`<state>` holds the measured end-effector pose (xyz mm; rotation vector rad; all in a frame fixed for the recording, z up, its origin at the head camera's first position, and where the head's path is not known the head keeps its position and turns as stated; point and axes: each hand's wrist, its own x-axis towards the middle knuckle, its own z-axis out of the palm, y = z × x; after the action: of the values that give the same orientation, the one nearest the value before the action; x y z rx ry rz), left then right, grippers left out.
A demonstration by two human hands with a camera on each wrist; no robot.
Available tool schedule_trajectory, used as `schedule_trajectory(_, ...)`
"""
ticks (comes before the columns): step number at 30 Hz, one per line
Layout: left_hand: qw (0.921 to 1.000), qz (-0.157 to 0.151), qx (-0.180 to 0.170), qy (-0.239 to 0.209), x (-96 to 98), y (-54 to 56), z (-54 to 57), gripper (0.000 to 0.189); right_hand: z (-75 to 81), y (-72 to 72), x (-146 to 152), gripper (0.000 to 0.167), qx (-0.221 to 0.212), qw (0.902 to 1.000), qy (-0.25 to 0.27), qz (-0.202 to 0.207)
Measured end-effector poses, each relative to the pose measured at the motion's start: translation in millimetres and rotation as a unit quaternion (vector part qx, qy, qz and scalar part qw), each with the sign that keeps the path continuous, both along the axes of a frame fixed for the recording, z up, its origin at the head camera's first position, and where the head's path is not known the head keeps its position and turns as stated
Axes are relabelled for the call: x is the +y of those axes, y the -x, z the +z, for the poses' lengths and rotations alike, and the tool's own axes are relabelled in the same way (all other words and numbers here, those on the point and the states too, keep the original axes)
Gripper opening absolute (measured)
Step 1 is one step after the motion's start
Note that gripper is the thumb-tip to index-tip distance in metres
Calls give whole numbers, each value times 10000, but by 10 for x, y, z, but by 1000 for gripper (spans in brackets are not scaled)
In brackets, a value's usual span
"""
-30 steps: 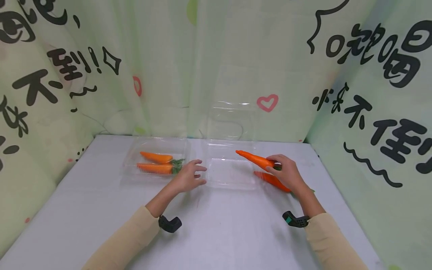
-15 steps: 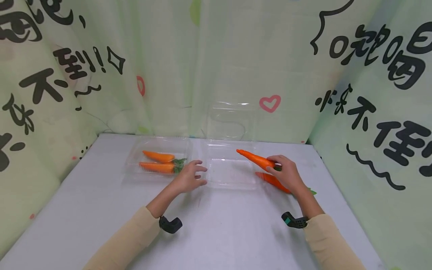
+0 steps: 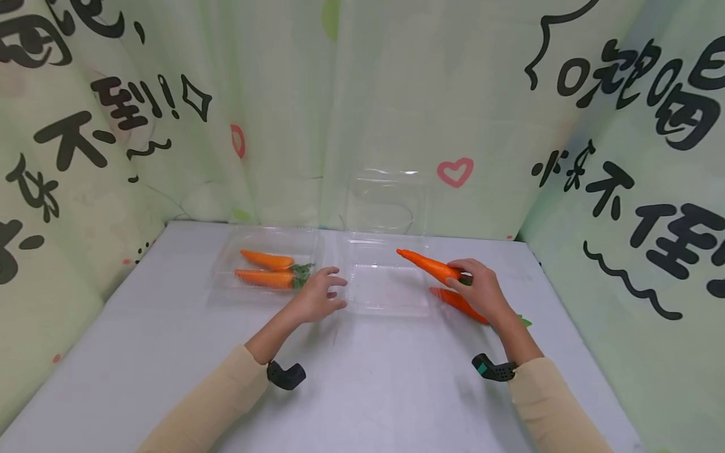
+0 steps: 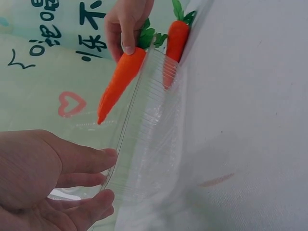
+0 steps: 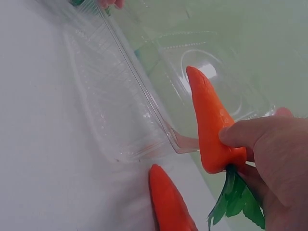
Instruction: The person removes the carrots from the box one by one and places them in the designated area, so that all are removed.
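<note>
Nearest the camera, two cream sleeves (image 3: 209, 402) come in over the white desk (image 3: 362, 390), each wrist carrying a small black camera mount.

The left hand (image 3: 314, 297) hovers at about 11 o'clock from the desk's middle, fingers spread and loosely bent, holding nothing; the left wrist view shows its fingertips (image 4: 108, 153) just beside the near left rim of the open clear tray (image 3: 385, 284), and I cannot tell whether they touch it.

At about 1 o'clock the right hand (image 3: 481, 290) pinches a raised carrot (image 3: 428, 265) at its thick end, thumb on top and fingers curled under beside the green leaves. The carrot's tip points toward 10 o'clock, over the tray's right rim, and is clear of the tray floor. A second carrot (image 3: 455, 303) lies on the desk just under that hand, outside the tray.

Farther off, at 11 o'clock, a closed clear tray (image 3: 266, 267) holds two carrots side by side. The open tray's lid (image 3: 387, 201) stands up at 12 o'clock against the printed green curtain (image 3: 362, 94).

Risks, as I judge them: the thin tray looks light, so a carrot striking the rim could slide or tip it unless the left hand steadies it. The grip is only at the end, so the long carrot could swivel and drop short onto the desk.
</note>
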<state>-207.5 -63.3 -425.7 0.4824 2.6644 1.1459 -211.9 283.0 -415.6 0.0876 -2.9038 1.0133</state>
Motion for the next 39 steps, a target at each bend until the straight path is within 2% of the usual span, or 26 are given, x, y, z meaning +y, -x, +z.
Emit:
schedule_trajectory(3, 10000, -40, 45, -14, 3, 14, 4, 43, 4, 7, 10, 39, -14, 10000, -32, -32)
schedule_trajectory(10, 9999, 18, -96, 41, 8, 21, 17, 44, 12, 8, 6, 40, -21, 10000, -33, 13)
schedule_trajectory(19, 10000, 13, 19, 63, -4, 14, 30, 43, 36, 17, -11, 39, 36, 9999, -98, 15)
schedule_trajectory(26, 10000, 14, -92, 30, 9, 19, 12, 44, 33, 3, -13, 39, -56, 9999, -95, -2)
schedule_trajectory(39, 10000, 23, 30, 47, 2, 4, 2, 43, 32, 11, -1, 39, 6, 9998, -101, -155)
